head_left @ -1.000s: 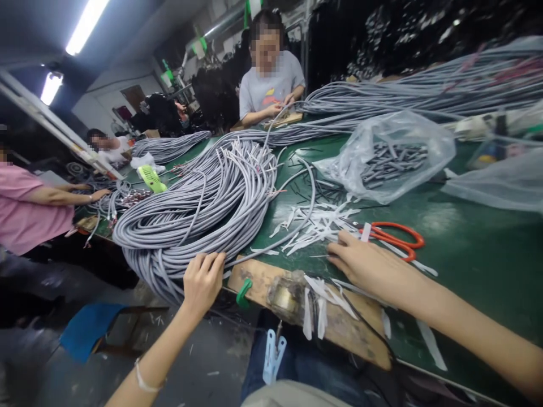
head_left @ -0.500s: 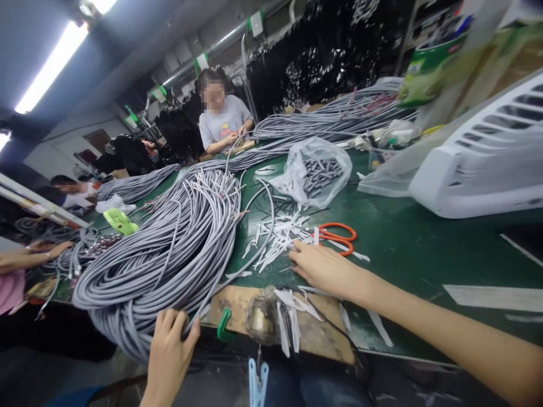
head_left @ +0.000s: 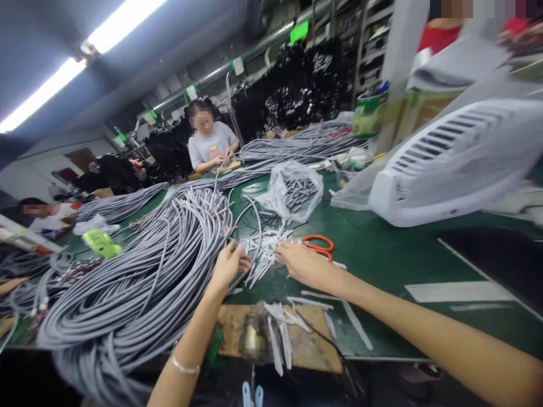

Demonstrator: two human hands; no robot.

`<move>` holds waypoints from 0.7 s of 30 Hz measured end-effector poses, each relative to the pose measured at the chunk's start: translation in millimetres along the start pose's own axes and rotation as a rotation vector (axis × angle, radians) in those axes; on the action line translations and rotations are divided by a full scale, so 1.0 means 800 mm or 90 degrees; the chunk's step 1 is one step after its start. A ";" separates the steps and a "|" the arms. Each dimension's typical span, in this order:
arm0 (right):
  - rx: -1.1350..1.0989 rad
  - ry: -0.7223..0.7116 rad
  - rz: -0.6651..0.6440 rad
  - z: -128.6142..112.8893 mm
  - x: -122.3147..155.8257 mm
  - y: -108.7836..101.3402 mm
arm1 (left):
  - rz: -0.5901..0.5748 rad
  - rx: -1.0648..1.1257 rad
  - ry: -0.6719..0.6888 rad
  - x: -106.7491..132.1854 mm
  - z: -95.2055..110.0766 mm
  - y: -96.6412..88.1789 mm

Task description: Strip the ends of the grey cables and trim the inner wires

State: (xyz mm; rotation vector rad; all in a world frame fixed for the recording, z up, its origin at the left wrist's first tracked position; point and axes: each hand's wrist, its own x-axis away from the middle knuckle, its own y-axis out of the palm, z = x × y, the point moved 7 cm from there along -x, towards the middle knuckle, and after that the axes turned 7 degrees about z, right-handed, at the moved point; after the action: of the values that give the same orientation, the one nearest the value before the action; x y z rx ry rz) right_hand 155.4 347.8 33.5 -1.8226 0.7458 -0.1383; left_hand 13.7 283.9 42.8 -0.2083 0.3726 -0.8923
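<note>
With right hand (head_left: 302,263), touching white strips (head_left: 263,249); with left hand (head_left: 230,264), curling loosely by the right edge of the grey cable coil (head_left: 139,305).

Bending the right fingers down at the heap's right side, hiding the tips and leaving unclear any pinch on a strip. Parting the left fingers slightly, not showing whether gripping a cable. Having the strips heaped on the green table (head_left: 373,243) between both hands, the coil spreading out to the left, orange-handled scissors (head_left: 318,237) just beyond the right hand, a clear bag (head_left: 297,195) of short grey pieces farther off, and a wooden board (head_left: 314,345) at the near edge.
</note>
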 end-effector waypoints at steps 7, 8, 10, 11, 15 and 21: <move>-0.124 0.105 0.146 0.034 -0.016 -0.055 | -0.082 -0.063 0.026 -0.001 0.039 0.028; -0.214 0.105 0.171 0.035 -0.017 -0.059 | -0.115 -0.067 0.051 0.008 0.049 0.031; -0.439 0.090 0.232 0.037 -0.016 -0.067 | -0.143 -0.059 0.070 0.017 0.062 0.038; -0.547 0.081 0.262 0.040 -0.015 -0.071 | -0.151 -0.047 0.071 0.016 0.066 0.044; -0.765 0.110 0.345 0.056 -0.014 -0.080 | -0.188 0.011 0.075 0.001 0.073 0.076; -0.745 0.182 0.400 0.074 -0.016 -0.083 | -0.034 -0.089 0.229 -0.003 0.072 0.079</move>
State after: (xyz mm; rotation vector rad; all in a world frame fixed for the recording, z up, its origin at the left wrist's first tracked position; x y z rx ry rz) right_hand 199.1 415.8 73.2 -2.5276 1.8167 0.5813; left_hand 81.1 325.7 75.3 -0.1862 0.7680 -0.9586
